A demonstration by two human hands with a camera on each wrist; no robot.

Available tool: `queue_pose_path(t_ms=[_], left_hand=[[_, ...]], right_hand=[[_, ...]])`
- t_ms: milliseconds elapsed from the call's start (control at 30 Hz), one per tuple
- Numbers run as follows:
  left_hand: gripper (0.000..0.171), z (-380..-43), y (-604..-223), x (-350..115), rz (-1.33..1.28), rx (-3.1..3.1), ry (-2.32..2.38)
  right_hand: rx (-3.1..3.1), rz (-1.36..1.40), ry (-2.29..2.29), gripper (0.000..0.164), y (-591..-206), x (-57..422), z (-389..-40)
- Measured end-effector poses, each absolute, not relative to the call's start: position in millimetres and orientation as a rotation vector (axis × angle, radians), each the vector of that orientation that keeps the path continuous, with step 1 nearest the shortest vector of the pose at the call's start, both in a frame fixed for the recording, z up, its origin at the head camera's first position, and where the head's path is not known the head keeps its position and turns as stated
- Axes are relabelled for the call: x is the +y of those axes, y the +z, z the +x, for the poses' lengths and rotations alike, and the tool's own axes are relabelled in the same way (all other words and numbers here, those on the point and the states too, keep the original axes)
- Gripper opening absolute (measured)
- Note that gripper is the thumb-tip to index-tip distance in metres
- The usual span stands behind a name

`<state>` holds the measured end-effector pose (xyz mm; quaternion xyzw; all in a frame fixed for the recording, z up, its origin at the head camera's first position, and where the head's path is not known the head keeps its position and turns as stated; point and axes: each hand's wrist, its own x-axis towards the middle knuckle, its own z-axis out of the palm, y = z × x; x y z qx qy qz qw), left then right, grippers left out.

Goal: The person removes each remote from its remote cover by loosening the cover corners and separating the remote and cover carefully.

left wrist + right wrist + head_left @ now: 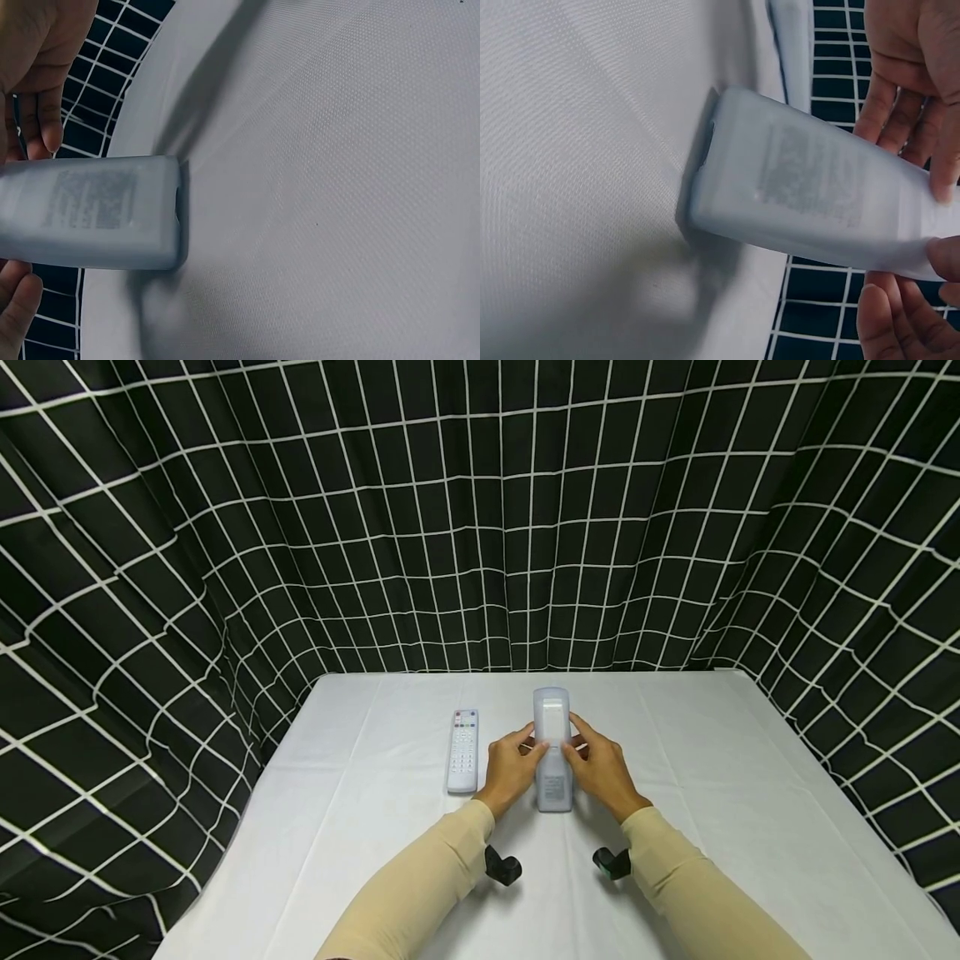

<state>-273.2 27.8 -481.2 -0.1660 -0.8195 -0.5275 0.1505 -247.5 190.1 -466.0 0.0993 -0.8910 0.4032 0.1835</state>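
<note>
Pinching a pale remote (554, 783), label up, at lower centre with curled left hand (510, 771) and right hand (604, 767), seemingly mid-handling (impossible to tell the remainder), with a second remote (462, 753) untouched further left on the tabletop (345, 843).

The held remote (553, 766) is cut off at the left wrist view's left edge, its label (94, 199) blurred; in the head view, button markings (462, 763) on the other remote (462, 752) are too small to be read.
</note>
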Motion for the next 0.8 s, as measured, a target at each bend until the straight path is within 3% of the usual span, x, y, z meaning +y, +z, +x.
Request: queue_pose_path(t_ms=[800], left_hand=[[0.036,-272,-492,31,-0.325,-2.499,-1.597]], right_hand=[[-2.672,0.219,1.094,0.046,-473,189,-249]])
